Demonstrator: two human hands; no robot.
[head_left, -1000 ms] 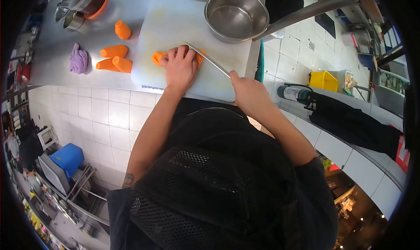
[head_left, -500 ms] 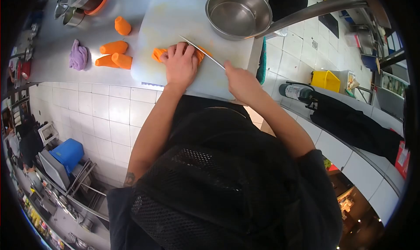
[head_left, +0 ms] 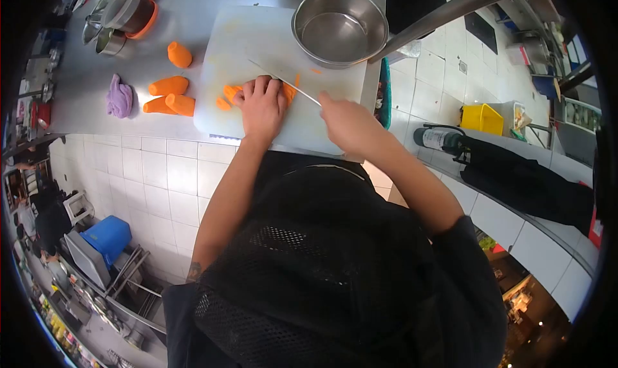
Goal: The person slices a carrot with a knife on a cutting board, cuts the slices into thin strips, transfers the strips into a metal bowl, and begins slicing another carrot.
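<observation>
Right grip (head_left: 351, 125) is wrapped round a knife (head_left: 302, 94), cut carrot (head_left: 232, 92) is clutched beneath the left grip (head_left: 262, 109), the board (head_left: 225, 53) is crowded by a saucepan (head_left: 341, 36).

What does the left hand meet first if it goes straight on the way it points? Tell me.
Most likely the knife, whose blade slants across just ahead of the left hand; whether they touch is unclear from this overhead view.
</observation>
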